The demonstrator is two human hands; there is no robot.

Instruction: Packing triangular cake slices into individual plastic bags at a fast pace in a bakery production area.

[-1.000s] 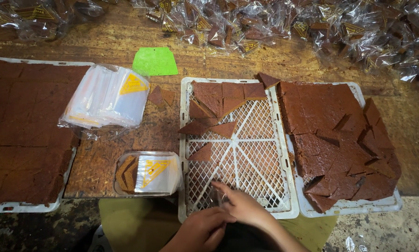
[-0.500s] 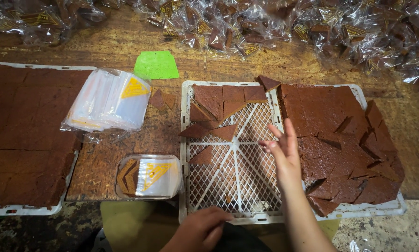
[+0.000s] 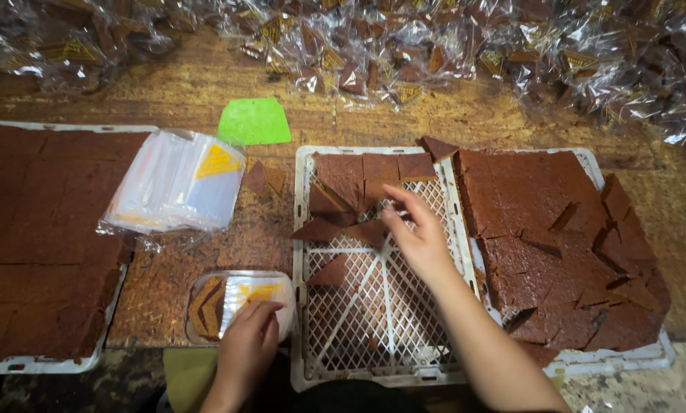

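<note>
My right hand reaches over the white lattice tray, fingers spread, just above the brown triangular cake pieces lying at the tray's far end. It holds nothing. My left hand rests at the table's near edge, fingers on a clear plastic bag that contains a brown triangular piece. Whether it grips the bag or only touches it is unclear.
A stack of clear bags with yellow triangles lies left of the tray, a green scraper behind it. A large brown slab sits far left, a cut slab on another tray right. Several wrapped pieces pile along the back.
My right hand went from the tray's near edge up to the far pieces. My left hand moved left onto the clear bag with the brown piece.
</note>
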